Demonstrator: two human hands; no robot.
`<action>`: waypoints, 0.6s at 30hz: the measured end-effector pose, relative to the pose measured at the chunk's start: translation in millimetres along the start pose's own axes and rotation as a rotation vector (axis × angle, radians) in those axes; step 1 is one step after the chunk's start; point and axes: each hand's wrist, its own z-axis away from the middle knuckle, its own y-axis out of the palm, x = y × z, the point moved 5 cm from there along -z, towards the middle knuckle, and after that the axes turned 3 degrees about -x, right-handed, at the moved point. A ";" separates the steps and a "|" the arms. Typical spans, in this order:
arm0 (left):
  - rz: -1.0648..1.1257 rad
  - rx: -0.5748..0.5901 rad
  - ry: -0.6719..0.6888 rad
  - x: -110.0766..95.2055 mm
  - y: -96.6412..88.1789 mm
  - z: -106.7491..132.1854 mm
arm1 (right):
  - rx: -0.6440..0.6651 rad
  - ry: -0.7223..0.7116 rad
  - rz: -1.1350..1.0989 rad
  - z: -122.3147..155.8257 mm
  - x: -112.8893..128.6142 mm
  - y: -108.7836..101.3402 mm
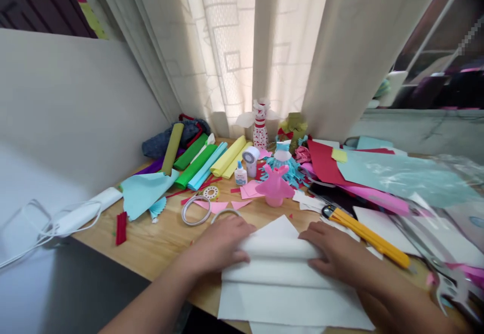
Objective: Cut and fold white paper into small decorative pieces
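A sheet of white paper (287,301) with several crosswise folds lies at the front of the wooden table, one pointed corner showing beyond the far fold. My left hand (225,243) holds the left end of the raised fold, thumb on the near side and fingers on the far side. At the right end, my right hand (330,251) pinches the same fold in a like way. Just past my left hand lie a roll of tape (196,221) and a partly covered ring. A yellow utility knife (368,236) rests to the right of my right hand.
Beyond the paper stand a pink paper dress shape (276,188), a glue bottle (240,174) and a small white fan (251,160). Coloured paper rolls (196,166) lie back left. Scissors (448,281) and paper sheets crowd the right. A white power strip (86,210) sits at the left edge.
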 end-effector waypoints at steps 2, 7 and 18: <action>0.071 -0.245 -0.101 26.9 -25.3 -3.3 | -0.010 0.016 -0.009 0.5 0.0 -3.9; -0.054 -0.832 -0.472 140.1 -120.4 -3.4 | -0.022 0.023 -0.094 0.5 0.9 -10.5; 0.116 -0.864 -0.508 272.1 -166.9 -16.7 | -0.009 0.024 -0.205 -7.3 -3.4 -4.4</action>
